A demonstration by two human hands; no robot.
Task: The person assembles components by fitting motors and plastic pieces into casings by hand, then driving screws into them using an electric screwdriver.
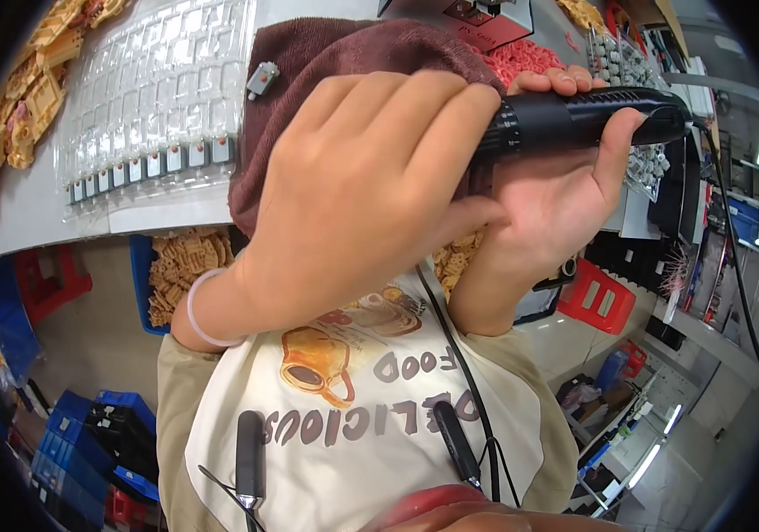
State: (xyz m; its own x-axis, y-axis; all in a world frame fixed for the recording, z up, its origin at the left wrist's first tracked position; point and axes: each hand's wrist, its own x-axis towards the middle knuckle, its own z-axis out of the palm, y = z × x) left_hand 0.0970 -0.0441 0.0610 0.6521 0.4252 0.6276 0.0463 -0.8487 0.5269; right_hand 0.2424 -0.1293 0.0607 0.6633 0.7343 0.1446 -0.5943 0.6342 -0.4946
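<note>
Over gry bench [24,213] nr blue bins [69,452]: L grip [361,168], R grip [561,191] clasp blk tool [566,120].

The power tool [574,122] at two o'clock is black. At twelve, the towel [344,43] is maroon-brown; at ten, a clear tray [157,62] carries grey pieces [175,159] dotted orange-red. At six, the white apron [344,474] bears brown lettering and an orange cup print [330,356]. Crates [69,448] at eight are blue.

1 head-worn fisheye looks down, close above the hands [357,177].
</note>
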